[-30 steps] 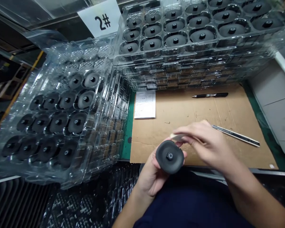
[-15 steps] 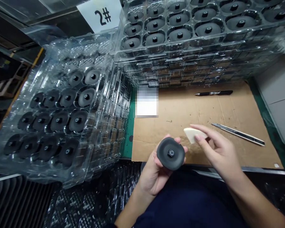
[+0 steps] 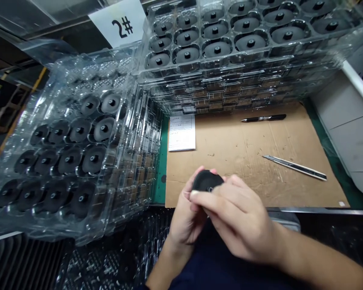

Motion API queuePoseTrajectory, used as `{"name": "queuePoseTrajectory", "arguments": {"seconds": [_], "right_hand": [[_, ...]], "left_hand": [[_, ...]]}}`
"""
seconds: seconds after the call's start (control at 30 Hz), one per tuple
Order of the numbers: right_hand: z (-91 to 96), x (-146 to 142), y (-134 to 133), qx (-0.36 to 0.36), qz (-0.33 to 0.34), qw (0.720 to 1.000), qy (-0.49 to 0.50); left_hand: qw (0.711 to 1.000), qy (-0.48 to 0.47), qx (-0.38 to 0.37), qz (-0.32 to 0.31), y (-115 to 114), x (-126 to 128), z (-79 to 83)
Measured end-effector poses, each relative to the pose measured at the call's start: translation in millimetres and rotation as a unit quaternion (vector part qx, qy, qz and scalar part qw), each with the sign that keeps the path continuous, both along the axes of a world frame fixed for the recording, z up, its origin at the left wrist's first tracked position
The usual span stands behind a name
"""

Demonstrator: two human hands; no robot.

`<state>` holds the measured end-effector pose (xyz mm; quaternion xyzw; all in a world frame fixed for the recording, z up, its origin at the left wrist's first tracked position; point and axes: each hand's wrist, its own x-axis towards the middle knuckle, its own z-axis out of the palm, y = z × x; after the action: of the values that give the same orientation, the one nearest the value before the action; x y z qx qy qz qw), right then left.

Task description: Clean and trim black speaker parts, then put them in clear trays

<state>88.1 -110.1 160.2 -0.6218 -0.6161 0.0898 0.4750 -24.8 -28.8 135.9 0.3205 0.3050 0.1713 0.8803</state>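
Observation:
A round black rubber-like disc (image 3: 205, 179) with a short hub at its centre is held in my left hand (image 3: 184, 219), whose fingers wrap around its rim from below. My right hand (image 3: 245, 219) is closed over the disc's near right side and covers much of it. At its fingertips, by the disc's left edge, a small pale bit shows; the cream sponge-like wedge it was pinching is otherwise hidden. Both hands are just above the near edge of a cardboard sheet (image 3: 230, 149).
A utility knife (image 3: 295, 167) and a black pen (image 3: 263, 118) lie on the cardboard beside a printed paper slip (image 3: 182, 139). Stacked clear trays of black discs stand at the left (image 3: 109, 189) and back (image 3: 230, 64). A "2#" sign (image 3: 119, 24) is behind them.
My right hand has moved left with the cream wedge onto the disc, and the wedge is now mostly out of sight. The disc has shifted slightly left and tilted.

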Motion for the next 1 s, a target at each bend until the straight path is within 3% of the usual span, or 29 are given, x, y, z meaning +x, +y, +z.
{"name": "queuePoseTrajectory", "arguments": {"seconds": [0.07, 0.13, 0.27, 0.37, 0.5, 0.63, 0.77, 0.87, 0.93, 1.0], "right_hand": [[-7.6, 4.6, -10.2, -0.043, 0.021, 0.998, 0.029], [-17.5, 13.8, -21.2, -0.1, -0.004, 0.991, 0.092], [-45.4, 33.7, -32.2, -0.149, -0.157, 0.95, 0.225], [-72.0, 38.3, -30.7, -0.206, -0.197, 0.941, 0.182], [-100.7, 30.3, -27.4, -0.256, -0.135, 0.952, 0.096], [-109.2, 32.5, -35.3, -0.253, -0.139, 0.957, 0.031], [-111.0, 69.0, -57.4, -0.239, -0.232, 0.943, -0.028], [-120.1, 102.1, -75.9, -0.239, -0.308, 0.919, -0.06], [-129.8, 115.3, -84.4, -0.24, -0.337, 0.908, -0.071], [-139.3, 119.0, -88.3, -0.232, -0.357, 0.902, -0.074]], "left_hand": [[0.999, -0.019, -0.022, 0.019, 3.2, -3.2, -3.2], [0.998, -0.023, -0.048, 0.031, 4.4, -5.5, -7.7], [0.992, -0.049, -0.113, 0.018, -1.5, -5.7, -13.9], [0.985, -0.081, -0.15, 0.005, -7.6, -5.4, -14.6], [0.977, -0.092, -0.189, -0.014, -10.7, -6.7, -15.2], [0.974, -0.098, -0.204, -0.032, -8.1, -6.2, -14.6], [0.976, -0.098, -0.189, -0.04, -6.5, -4.4, -12.8], [0.991, -0.063, -0.114, -0.029, -8.4, -4.4, -13.7], [0.999, -0.019, 0.04, -0.005, -9.6, -5.1, -16.3], [0.966, 0.031, 0.258, 0.007, -9.0, -6.1, -20.0]]}}
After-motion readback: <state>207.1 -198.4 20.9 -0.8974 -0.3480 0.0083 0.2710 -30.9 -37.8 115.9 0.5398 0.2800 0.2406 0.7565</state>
